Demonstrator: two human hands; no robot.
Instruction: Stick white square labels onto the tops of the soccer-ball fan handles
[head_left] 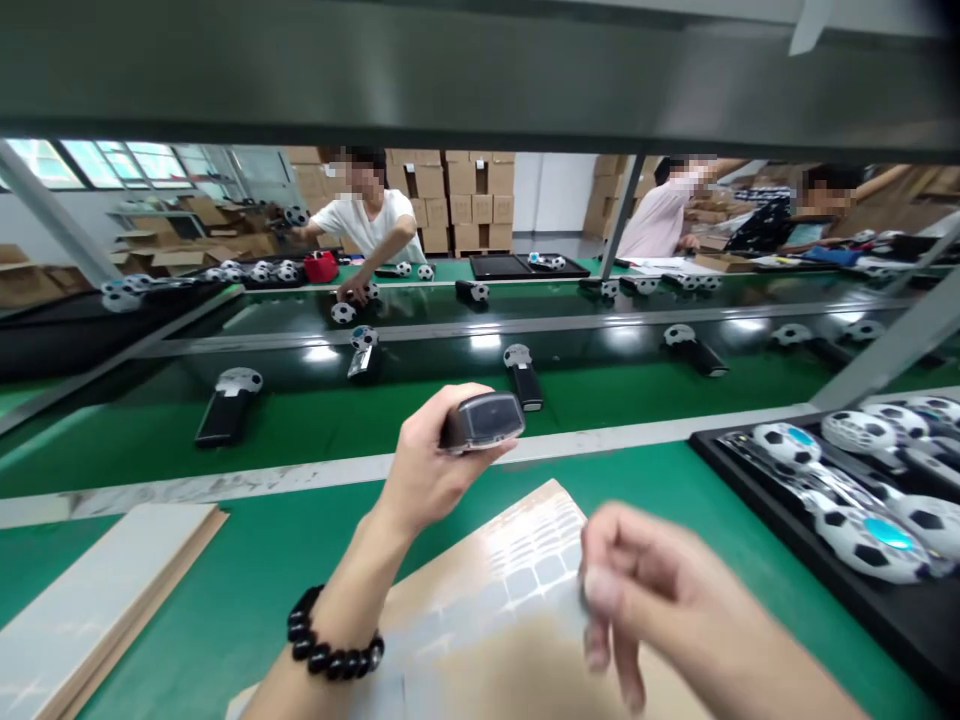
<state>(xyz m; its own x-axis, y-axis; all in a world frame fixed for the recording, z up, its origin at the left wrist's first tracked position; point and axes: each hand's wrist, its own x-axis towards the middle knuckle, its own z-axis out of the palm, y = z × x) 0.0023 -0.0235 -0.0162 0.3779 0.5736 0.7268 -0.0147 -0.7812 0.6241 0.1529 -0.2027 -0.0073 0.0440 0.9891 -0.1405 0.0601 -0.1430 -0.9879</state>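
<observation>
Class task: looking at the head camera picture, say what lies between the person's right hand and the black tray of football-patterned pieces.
In the head view, a stretch of green bench mat lies between the right hand and the black tray.

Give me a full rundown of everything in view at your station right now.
black handle with clear cap: 1, black, in left hand
football-headed devices: many, black and white, along the belts and in the tray
black tray: 1, black, bench right
sticker sheet: 1, pale on brown card, under the hands
board: 1, white with tan edge, bench left
red pouch: 1, red, far belt
cartons: many, brown, stacked at back
co-workers: 3, beyond the belts
left hand: 1, black bead bracelet, gripping the handle
right hand: 1, at the sheet's edge
</observation>
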